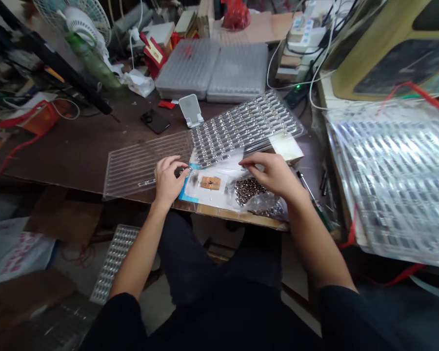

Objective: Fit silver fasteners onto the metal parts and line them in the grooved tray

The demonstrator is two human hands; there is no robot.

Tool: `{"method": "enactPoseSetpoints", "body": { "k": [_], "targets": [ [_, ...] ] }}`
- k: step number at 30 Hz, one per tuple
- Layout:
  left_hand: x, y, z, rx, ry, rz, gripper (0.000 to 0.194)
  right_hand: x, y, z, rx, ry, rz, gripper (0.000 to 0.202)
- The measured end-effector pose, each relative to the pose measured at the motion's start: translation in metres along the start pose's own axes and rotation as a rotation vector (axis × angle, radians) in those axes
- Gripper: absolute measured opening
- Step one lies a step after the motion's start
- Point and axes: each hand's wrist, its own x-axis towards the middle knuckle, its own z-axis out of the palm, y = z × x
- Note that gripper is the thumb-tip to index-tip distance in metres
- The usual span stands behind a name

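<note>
Small dark piece (180,171), indistinct, in left hand (167,181)

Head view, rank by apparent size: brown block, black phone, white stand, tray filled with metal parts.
1. Tray filled with metal parts
2. Black phone and white stand: too alike to rank
3. Brown block

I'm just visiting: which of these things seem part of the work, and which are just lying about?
Apparently part of the work:
- dark small piece in the left hand
- loose metal parts beneath the right hand
- ridged clear tray
- tray of metal parts

Probably just lying about:
- smartphone
- white phone stand
- electric fan
- red plastic bag
</note>
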Motion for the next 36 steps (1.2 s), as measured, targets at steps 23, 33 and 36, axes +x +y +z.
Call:
{"method": "enactPoseSetpoints", "body": {
  "k": [23,33,36],
  "targets": [
    [0.022,0.051,0.002,0.142,-0.234,0.119,0.011,-0.007,-0.004,-0.003,-0.183,-0.482,0.169,0.017],
    [0.018,0.035,0.015,-0.143,-0.118,0.116,0.008,-0.006,0.006,0.000,-0.024,-0.457,0.143,0.013],
    [0.006,0.030,0.017,-0.374,-0.069,0.064,0.009,-0.004,0.002,-0.004,0.005,-0.509,0.154,0.007]
  ]
}}
